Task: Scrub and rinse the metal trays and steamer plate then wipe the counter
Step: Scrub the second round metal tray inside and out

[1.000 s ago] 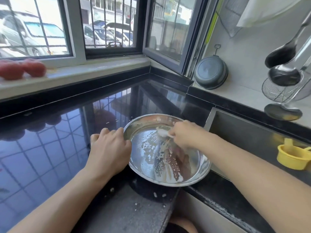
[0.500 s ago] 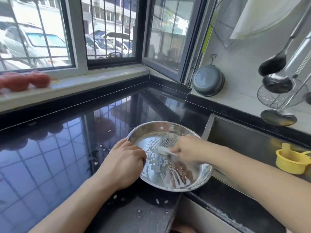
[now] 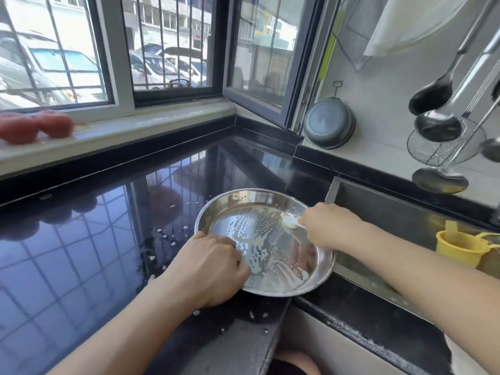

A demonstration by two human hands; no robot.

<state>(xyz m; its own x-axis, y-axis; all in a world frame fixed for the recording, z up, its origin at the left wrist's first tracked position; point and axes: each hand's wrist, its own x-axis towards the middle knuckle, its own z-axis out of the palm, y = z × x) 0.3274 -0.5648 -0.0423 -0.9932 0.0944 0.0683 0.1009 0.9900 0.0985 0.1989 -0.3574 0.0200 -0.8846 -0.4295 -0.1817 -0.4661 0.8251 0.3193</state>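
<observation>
Head view: the right hand [image 3: 328, 226], clenching a white scrubber [image 3: 289, 221], had swept to the soapy metal tray's [image 3: 259, 201] far side; left hand [image 3: 208, 266] gripped its rim, scrubbing unfinished.

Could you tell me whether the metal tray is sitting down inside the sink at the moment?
No, the metal tray rests on the black counter beside the sink, its edge overhanging the basin.

Left hand [image 3: 208, 269] hides tray [image 3: 319, 277] near rim, scrubber [image 3: 289, 221] mostly hidden, maybe sponge
</observation>
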